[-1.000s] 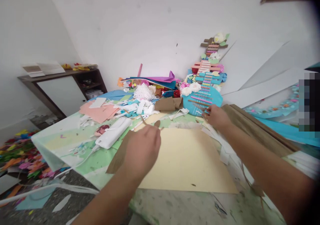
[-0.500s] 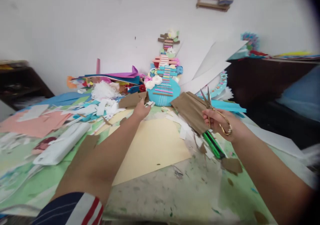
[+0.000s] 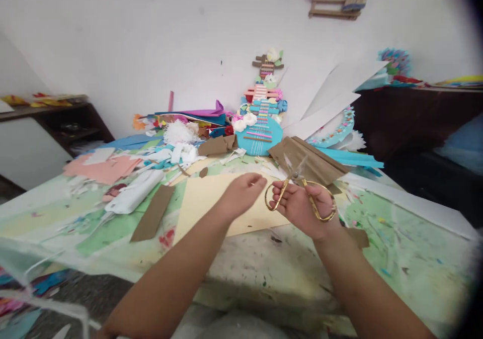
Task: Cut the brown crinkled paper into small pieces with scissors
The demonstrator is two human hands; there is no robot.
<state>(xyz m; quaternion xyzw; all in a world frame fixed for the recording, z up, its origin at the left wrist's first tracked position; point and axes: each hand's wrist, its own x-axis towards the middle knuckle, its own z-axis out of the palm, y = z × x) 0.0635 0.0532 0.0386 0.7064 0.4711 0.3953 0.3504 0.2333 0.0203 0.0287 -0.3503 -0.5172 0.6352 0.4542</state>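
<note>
My right hand [image 3: 304,205] holds gold-handled scissors [image 3: 296,175] with the blades pointing away from me and spread apart. The fingers are at the handle loops. Just left of the scissors is my left hand [image 3: 243,195], its thumb and fingers pressed together; whatever may be between them cannot be made out. Both hands are above a cream paper sheet [image 3: 204,198] on the table. Beyond the scissors lies a folded brown paper [image 3: 309,160]. Another crumpled brown piece [image 3: 218,146] rests further back on the left.
A blue lute-shaped craft [image 3: 260,135] with paper flowers leans on the wall. On the left are a white glue gun or similar white tool [image 3: 136,192], a brown strip [image 3: 154,213], pink paper [image 3: 103,169] and white scraps [image 3: 184,154]. White sheets [image 3: 332,102] stand at right.
My left hand has drawn back from the crumpled brown paper towards the scissors. My right hand has moved inward, and the scissors' handles are spread wider. The view has shifted left.
</note>
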